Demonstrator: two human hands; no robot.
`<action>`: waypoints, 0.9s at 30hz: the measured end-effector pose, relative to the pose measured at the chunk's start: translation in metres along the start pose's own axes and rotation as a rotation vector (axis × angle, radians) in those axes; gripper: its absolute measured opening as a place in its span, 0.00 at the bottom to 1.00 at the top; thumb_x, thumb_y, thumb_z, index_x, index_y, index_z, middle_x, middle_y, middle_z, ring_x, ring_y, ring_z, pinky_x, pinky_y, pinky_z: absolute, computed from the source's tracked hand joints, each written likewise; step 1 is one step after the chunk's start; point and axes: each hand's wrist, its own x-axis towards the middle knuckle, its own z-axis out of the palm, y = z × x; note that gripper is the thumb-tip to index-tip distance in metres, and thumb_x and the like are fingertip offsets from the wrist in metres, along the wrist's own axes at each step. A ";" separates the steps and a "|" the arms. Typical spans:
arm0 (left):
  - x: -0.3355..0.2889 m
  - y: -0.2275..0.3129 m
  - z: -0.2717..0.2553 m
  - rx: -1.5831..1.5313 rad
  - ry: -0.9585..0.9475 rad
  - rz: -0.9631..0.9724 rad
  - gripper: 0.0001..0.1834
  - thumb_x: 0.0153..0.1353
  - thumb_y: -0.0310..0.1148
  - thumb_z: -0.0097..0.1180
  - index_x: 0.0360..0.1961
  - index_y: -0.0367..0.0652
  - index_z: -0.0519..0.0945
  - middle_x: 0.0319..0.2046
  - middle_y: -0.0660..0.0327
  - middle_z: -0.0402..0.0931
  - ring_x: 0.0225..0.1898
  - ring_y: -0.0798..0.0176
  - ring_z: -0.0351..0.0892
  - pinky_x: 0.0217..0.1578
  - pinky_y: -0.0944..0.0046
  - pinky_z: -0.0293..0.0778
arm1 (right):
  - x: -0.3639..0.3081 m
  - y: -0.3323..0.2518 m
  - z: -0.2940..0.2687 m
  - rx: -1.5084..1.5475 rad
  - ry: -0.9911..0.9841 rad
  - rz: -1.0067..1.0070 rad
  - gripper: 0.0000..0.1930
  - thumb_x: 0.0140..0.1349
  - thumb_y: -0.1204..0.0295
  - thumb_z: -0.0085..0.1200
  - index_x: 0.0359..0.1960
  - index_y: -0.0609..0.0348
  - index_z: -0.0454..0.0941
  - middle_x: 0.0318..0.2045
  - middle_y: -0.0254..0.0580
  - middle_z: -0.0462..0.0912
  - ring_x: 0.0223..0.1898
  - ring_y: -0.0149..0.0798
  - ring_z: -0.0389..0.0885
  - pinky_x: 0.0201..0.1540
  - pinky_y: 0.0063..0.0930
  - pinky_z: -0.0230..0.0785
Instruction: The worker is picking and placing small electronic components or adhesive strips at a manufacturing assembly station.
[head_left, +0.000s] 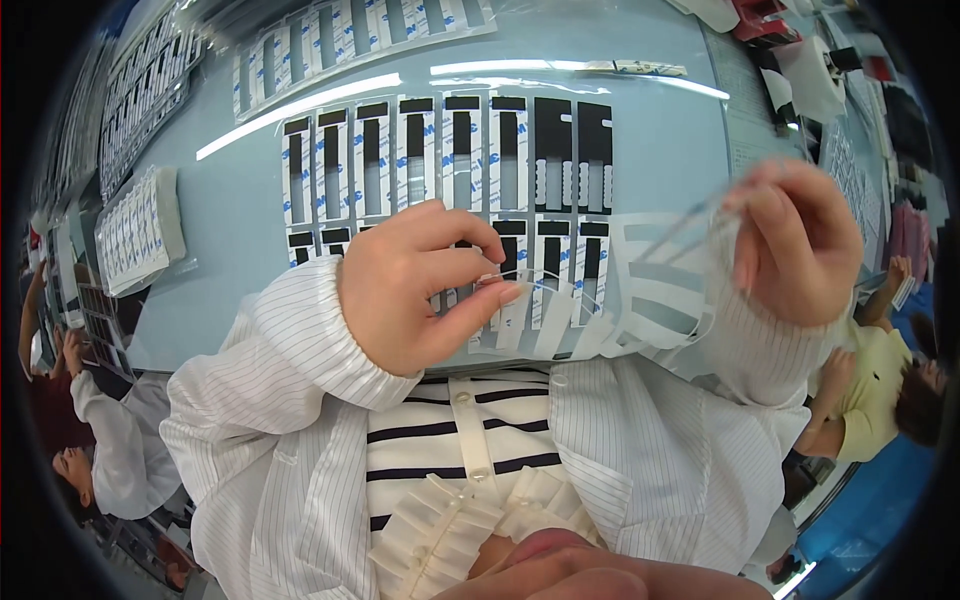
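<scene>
My left hand (430,285) is closed, thumb and forefinger pinching the edge of a clear film sheet (645,325) with cut-out slots. The sheet curves up from the table near my body and covers part of the lower row of pieces. My right hand (795,240) is raised to the right, fingers closed on what look like thin tweezers (690,225), smeared by motion. Under and beyond my left hand lie rows of black pieces (594,135), most bearing white adhesive strips (296,180) with blue print. Two at the right end of the far row look mostly black.
A stack of printed strip sheets (143,235) sits at the left. Another strip sheet (350,35) lies at the far side, and a thin patterned strip (635,69) near it. A white roll (808,75) stands far right. Other people (115,450) work on both sides.
</scene>
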 end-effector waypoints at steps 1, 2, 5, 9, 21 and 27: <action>0.007 0.000 0.000 -0.016 -0.017 0.019 0.07 0.50 0.29 0.65 0.21 0.39 0.81 0.30 0.60 0.79 0.25 0.62 0.74 0.24 0.65 0.71 | 0.006 0.001 -0.004 -0.061 0.008 0.114 0.07 0.60 0.79 0.56 0.40 0.69 0.79 0.29 0.47 0.84 0.13 0.24 0.72 0.14 0.11 0.58; 0.011 0.003 0.001 -0.016 -0.023 0.036 0.07 0.51 0.29 0.65 0.21 0.39 0.80 0.30 0.60 0.79 0.25 0.62 0.73 0.23 0.65 0.71 | 0.015 0.006 -0.008 -0.097 -0.011 0.224 0.08 0.59 0.78 0.58 0.40 0.69 0.79 0.28 0.46 0.84 0.13 0.24 0.73 0.14 0.11 0.58; 0.020 0.004 0.004 0.025 -0.030 0.088 0.08 0.50 0.30 0.65 0.20 0.39 0.79 0.31 0.60 0.79 0.23 0.62 0.71 0.22 0.65 0.70 | 0.035 0.033 0.003 -0.166 -0.100 0.379 0.09 0.61 0.78 0.56 0.41 0.69 0.78 0.28 0.45 0.82 0.15 0.23 0.72 0.16 0.12 0.61; 0.026 0.000 0.006 0.127 -0.042 0.181 0.10 0.49 0.29 0.66 0.19 0.41 0.76 0.35 0.58 0.79 0.22 0.62 0.68 0.21 0.66 0.69 | 0.047 0.062 0.015 -0.075 -0.154 0.535 0.08 0.59 0.78 0.58 0.40 0.68 0.79 0.28 0.43 0.83 0.17 0.23 0.73 0.18 0.13 0.63; 0.031 -0.009 0.009 0.303 -0.096 0.328 0.13 0.44 0.30 0.67 0.19 0.41 0.72 0.43 0.54 0.81 0.19 0.66 0.63 0.19 0.72 0.65 | 0.052 0.073 0.013 -0.084 -0.233 0.602 0.08 0.59 0.76 0.59 0.38 0.68 0.81 0.28 0.41 0.83 0.20 0.23 0.75 0.22 0.14 0.67; 0.033 -0.012 0.011 0.330 -0.094 0.317 0.14 0.44 0.31 0.67 0.17 0.42 0.70 0.43 0.53 0.82 0.18 0.67 0.61 0.18 0.72 0.64 | 0.051 0.078 0.013 -0.089 -0.216 0.610 0.08 0.58 0.76 0.59 0.38 0.67 0.81 0.28 0.40 0.83 0.20 0.21 0.75 0.21 0.13 0.66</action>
